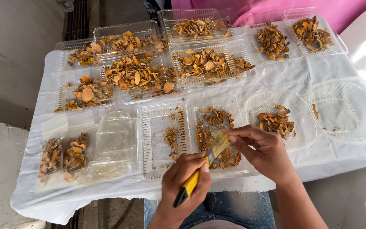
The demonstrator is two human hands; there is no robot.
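The left hand (188, 181) grips a yellow-handled brush (204, 163), fingers wrapped tight round its handle. The right hand (262, 150) pinches the bristles over a clear tray (200, 106) of dried orange slices (217, 121).

Both of the person's arms are bare from the wrist up to the lower edge of the view — no sleeve, cuff, watch, bracelet or ring shows on either one. The left hand (187, 178) and the right hand (262, 152) wear no gloves, and the fingernails that can be seen are short and unpainted. Between the forearms, at the bottom of the view, the lap shows blue denim trousers — faded, with paler worn patches — and a small strip of pale pinkish cloth lies at the very bottom edge.
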